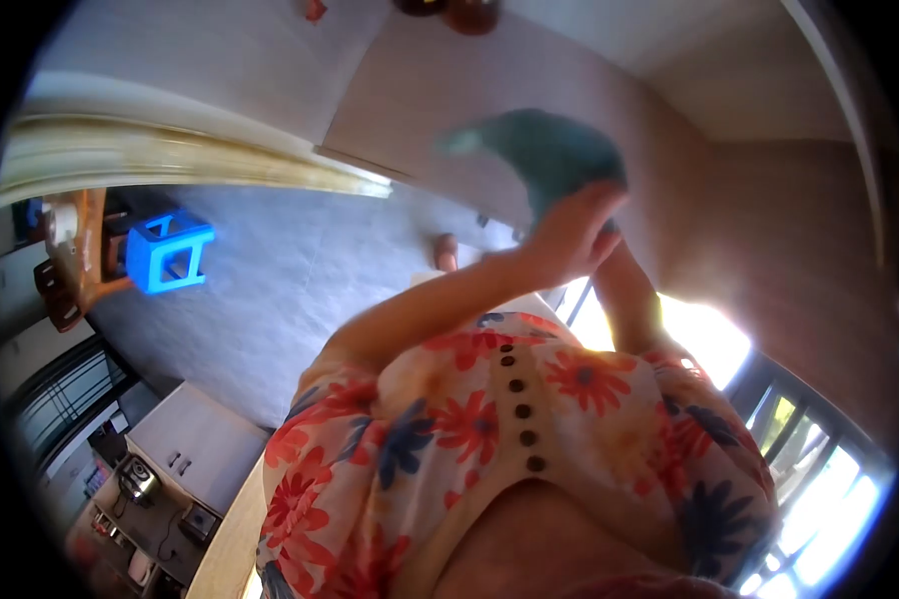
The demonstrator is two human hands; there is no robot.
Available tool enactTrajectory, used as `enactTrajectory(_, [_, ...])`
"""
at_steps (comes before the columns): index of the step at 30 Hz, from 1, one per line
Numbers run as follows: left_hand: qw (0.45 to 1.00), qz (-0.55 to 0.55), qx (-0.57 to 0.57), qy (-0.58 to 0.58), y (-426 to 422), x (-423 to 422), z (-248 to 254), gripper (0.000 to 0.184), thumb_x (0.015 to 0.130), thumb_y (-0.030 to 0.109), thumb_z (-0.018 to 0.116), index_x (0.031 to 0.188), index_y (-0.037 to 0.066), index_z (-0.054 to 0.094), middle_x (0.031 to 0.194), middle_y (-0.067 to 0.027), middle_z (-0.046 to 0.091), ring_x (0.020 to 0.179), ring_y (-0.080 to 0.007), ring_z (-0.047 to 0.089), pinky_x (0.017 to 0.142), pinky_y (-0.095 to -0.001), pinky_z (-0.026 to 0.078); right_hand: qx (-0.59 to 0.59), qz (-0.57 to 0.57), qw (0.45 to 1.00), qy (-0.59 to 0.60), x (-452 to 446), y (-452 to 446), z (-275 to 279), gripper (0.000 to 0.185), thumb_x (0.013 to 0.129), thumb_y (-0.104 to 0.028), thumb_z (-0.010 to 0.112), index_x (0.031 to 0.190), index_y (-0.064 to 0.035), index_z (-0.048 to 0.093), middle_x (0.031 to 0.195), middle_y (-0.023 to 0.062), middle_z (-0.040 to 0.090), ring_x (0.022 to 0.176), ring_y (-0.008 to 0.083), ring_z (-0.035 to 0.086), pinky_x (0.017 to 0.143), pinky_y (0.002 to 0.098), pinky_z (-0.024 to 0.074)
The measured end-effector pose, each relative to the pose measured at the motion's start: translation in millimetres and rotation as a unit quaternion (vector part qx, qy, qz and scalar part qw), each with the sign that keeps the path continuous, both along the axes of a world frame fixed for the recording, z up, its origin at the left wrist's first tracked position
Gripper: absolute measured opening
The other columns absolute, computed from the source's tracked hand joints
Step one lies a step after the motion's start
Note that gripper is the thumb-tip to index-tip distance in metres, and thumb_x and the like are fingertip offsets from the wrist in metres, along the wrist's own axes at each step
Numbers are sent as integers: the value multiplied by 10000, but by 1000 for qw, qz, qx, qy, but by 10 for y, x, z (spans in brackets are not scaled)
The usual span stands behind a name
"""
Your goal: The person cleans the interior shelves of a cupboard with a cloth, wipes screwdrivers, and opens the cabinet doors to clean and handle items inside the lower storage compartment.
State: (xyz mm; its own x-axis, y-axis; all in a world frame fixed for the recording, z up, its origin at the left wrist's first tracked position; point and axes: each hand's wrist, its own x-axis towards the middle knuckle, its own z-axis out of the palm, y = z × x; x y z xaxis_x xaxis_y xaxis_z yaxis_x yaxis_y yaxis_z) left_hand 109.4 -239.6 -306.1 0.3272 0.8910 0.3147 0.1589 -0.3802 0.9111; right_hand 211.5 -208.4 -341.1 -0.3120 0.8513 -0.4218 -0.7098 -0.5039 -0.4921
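A teal-green cloth (pixel 549 150), smeared by motion, sweeps up and to the left from my hands. My left hand (pixel 577 228) is closed on its lower end, fingers wrapped round it. My right forearm (pixel 629 295) comes up from the right and meets my left hand. My right hand is mostly hidden behind the left one, so its fingers do not show. Both arms are stretched out in front of my flowered, buttoned top (pixel 449 429).
A pinkish-brown wall panel (pixel 420 110) lies beyond my hands. At the left stand a blue plastic stool (pixel 170 252) and a wooden table (pixel 90 240). A white cabinet (pixel 195 444) is at lower left. Bright barred windows (pixel 809 479) are at lower right. A foot (pixel 447 252) shows on the grey floor.
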Motion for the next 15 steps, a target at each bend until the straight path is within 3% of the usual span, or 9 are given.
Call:
enactTrajectory(1, [998, 6, 49, 27, -23, -105, 120, 373, 742, 29, 585, 1108, 44, 517, 1152, -172, 495, 862, -317, 576, 716, -350, 486, 28, 8, 999, 15, -42, 92, 116, 348, 852, -295, 522, 1074, -27, 517, 964, 96, 585, 830, 207, 564, 719, 317, 468])
enactTrajectory(4, [996, 21, 86, 32, -47, -440, 371, 323, 729, 4, 590, 1047, 47, 558, 1099, -142, 531, 827, -261, 592, 675, -308, 498, 114, 32, 991, 57, -229, 296, 437, 347, 853, -284, 521, 1071, -14, 514, 966, 105, 585, 824, 213, 566, 712, 313, 470])
enactTrajectory(8, [978, 155, 140, 10, 158, -985, 408, 236, 746, -57, 560, 952, 48, 607, 1004, -94, 574, 798, -150, 589, 655, -244, 478, 210, 62, 970, 103, -483, 488, 852, 347, 853, -269, 519, 1067, 4, 510, 968, 117, 585, 817, 221, 569, 702, 309, 472])
enactTrajectory(10, [976, 218, -7, -18, 286, -1247, 387, 209, 811, 29, 587, 1019, 33, 577, 973, -52, 561, 835, -106, 546, 669, -214, 452, 249, 75, 958, 119, -571, 551, 1047, 347, 853, -261, 518, 1065, 13, 508, 970, 123, 585, 814, 225, 571, 697, 306, 474])
enactTrajectory(12, [949, 173, -153, -213, 454, -1339, 477, 236, 821, 70, 598, 1051, 26, 564, 981, -55, 558, 830, -94, 534, 689, -214, 445, 279, 89, 948, 126, -648, 553, 1220, 347, 853, -253, 517, 1063, 22, 506, 971, 130, 585, 810, 229, 572, 691, 304, 475])
enactTrajectory(15, [969, 148, -122, -155, 681, -1408, 510, 278, 816, 108, 618, 1070, 15, 556, 978, -60, 560, 843, -89, 528, 717, -211, 437, 324, 99, 937, 91, -721, 509, 1464, 346, 854, -242, 515, 1060, 36, 503, 973, 139, 586, 805, 235, 574, 684, 300, 477])
